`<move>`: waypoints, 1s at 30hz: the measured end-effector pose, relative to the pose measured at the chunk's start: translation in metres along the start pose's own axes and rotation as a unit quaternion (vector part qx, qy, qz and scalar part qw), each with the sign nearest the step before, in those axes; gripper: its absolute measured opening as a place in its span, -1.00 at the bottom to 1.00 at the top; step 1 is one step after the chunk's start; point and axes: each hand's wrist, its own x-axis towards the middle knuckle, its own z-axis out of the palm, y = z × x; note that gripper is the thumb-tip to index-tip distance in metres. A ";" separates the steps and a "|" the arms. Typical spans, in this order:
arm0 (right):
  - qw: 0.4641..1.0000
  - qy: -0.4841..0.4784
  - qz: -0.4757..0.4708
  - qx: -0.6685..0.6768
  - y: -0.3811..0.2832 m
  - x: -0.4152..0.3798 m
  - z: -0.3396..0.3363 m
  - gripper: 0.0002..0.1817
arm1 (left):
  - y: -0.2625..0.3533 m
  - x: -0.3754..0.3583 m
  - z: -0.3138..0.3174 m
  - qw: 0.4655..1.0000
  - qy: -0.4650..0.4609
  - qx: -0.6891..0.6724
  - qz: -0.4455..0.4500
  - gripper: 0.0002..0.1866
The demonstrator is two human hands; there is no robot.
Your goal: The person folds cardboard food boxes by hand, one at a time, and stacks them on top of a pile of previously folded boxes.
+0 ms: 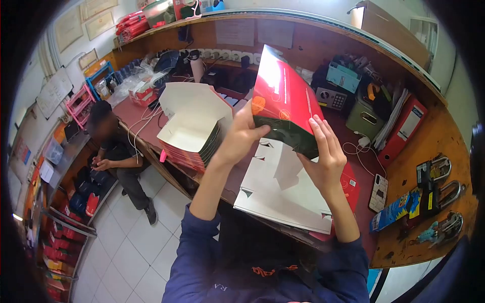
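Note:
Between my two hands a red cardboard box (290,93) with a dark green side is held up, tilted, above the desk. My left hand (244,132) grips its left end, the thumb lying along the green side. At its right end, my right hand (326,151) presses long fingers on the red face, with the thumb below. Beneath lie flat white cardboard sheets (273,189) with small slots, with a red printed sheet (350,188) showing at the right. To the left stands a nested stack of folded open boxes (189,134), white inside.
A person (124,161) sits at the left. On the right are a red binder (404,134), a green metal box (365,116), a small safe (332,97), a phone (378,193) and several padlocks (444,227). White cables (146,123) lie by the stack.

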 end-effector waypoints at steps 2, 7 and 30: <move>1.000 0.008 0.019 0.011 0.000 -0.004 0.003 -0.21 | -0.027 -0.002 0.011 0.999 0.005 0.032 0.017 -0.44; 0.995 0.033 0.077 0.045 -0.005 -0.011 0.016 -0.17 | -0.065 -0.005 0.056 0.990 0.099 -0.081 0.056 -0.40; 0.787 -0.079 0.300 0.534 0.121 -0.005 -0.043 -0.10 | -0.046 -0.011 -0.025 0.529 -0.187 0.776 0.289 -0.38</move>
